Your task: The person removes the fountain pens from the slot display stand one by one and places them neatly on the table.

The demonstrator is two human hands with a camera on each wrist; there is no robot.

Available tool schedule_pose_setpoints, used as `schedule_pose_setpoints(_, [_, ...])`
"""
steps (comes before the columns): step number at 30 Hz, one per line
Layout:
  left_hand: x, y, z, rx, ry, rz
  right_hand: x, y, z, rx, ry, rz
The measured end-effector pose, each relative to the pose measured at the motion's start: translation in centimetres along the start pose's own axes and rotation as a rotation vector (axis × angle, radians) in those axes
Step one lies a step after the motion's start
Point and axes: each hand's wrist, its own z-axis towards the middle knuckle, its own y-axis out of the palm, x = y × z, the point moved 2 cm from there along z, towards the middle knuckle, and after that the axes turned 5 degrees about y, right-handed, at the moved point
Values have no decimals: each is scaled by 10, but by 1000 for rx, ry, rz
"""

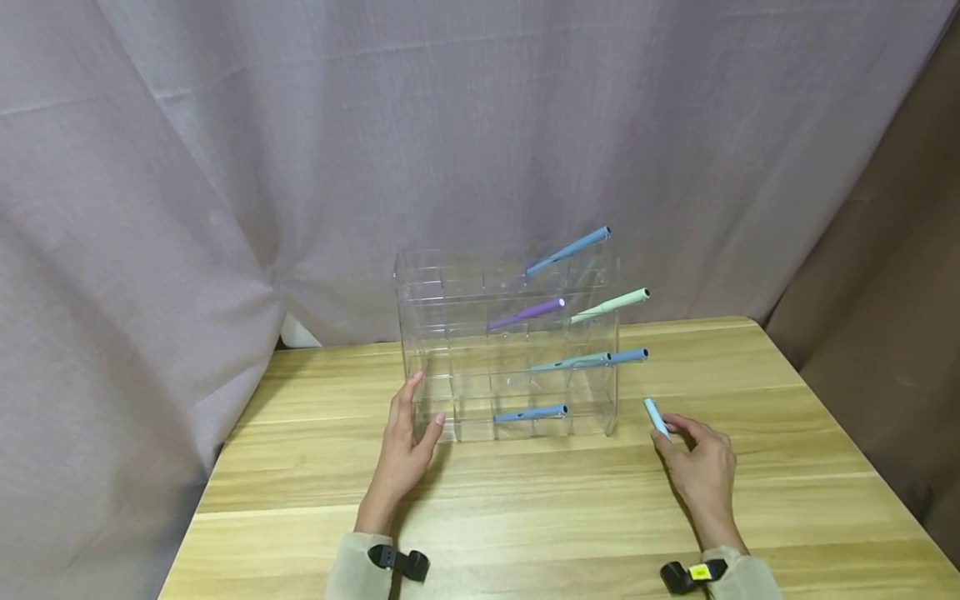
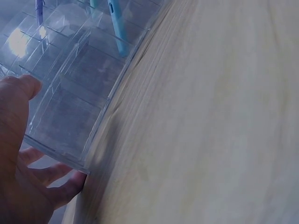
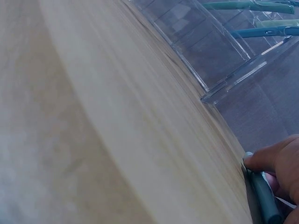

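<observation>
A clear plastic pen rack (image 1: 471, 358) with tiered compartments stands on the table. My left hand (image 1: 402, 462) holds its lower left side, thumb at the front and the other fingers round the side edge, as the left wrist view shows. Right of the rack, my right hand (image 1: 701, 467) pinches a light blue pen (image 1: 654, 413) between thumb and fingers, close over the tabletop. Several pens lean in the rack toward the right: a blue pen (image 1: 570, 251) at the top, a purple pen (image 1: 527, 313), a pale green pen (image 1: 611, 305), and a blue pen (image 1: 530, 413) in the bottom row.
In the second row from the bottom, a teal pen (image 1: 573, 362) overlaps another blue pen (image 1: 628, 356). The wooden table (image 1: 300, 467) runs back to a grey curtain (image 1: 337, 150) close behind the rack. A brown curtain (image 1: 877, 250) hangs at the right.
</observation>
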Motion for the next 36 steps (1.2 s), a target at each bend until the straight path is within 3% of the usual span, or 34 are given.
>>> schedule_pose_setpoints(7, [0, 0, 1, 1, -7, -2, 1, -1, 1, -2, -1, 0])
schedule_pose_setpoints(11, [-1, -1, 1, 1, -4, -6, -3, -1, 0, 50, -38, 28])
schedule_pose_setpoints(14, [-1, -1, 2, 6, 5, -7, -14, -1, -4, 119, -137, 96])
schedule_pose_setpoints(18, [-2, -1, 1, 12, 9, -11, -34, 2, -13, 170, -338, 229])
schedule_pose_setpoints(22, [-2, 2, 1, 2, 5, -24, -56, 7, -26, 111, -488, 318])
schedule_pose_setpoints(26, [-2, 3, 1, -4, -5, -29, -76, 14, -37, 10, -559, 344])
schedule_pose_setpoints(32, [-2, 3, 1, 9, -3, -21, -102, 27, -46, -64, -585, 323])
schedule_pose_setpoints(36, [-3, 2, 1, 17, 5, -15, -114, 37, -48, -91, -541, 357])
